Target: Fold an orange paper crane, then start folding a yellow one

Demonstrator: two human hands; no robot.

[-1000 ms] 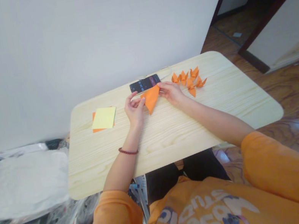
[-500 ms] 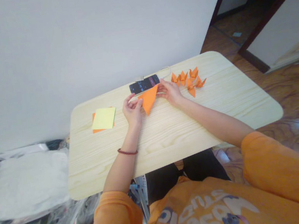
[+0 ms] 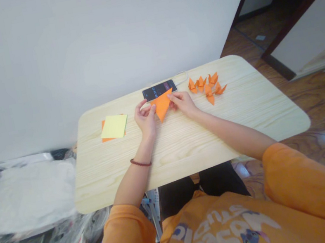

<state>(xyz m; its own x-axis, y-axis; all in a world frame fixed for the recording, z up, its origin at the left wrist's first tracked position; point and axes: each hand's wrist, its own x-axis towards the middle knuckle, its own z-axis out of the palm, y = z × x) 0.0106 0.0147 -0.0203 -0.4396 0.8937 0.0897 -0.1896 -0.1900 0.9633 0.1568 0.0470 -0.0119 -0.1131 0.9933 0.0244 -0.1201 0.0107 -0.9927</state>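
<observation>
An orange paper triangle (image 3: pixel 162 104) lies folded on the light wooden table (image 3: pixel 185 142), held between both of my hands. My left hand (image 3: pixel 146 120) pinches its left corner with curled fingers; a dark red bracelet is on that wrist. My right hand (image 3: pixel 183 103) presses and grips the right edge of the triangle. Just behind the paper lies a black phone (image 3: pixel 158 90) with its screen lit.
Several small folded orange paper pieces (image 3: pixel 206 85) lie to the right of my hands. A yellow sheet on an orange one (image 3: pixel 114 127) lies at the left. Bags and clutter (image 3: pixel 24 213) crowd the floor at the left; a doorway opens at the upper right.
The triangle has been turned a little so its top corner points up toward the phone. Both hands have stayed on it, shifting only slightly.
</observation>
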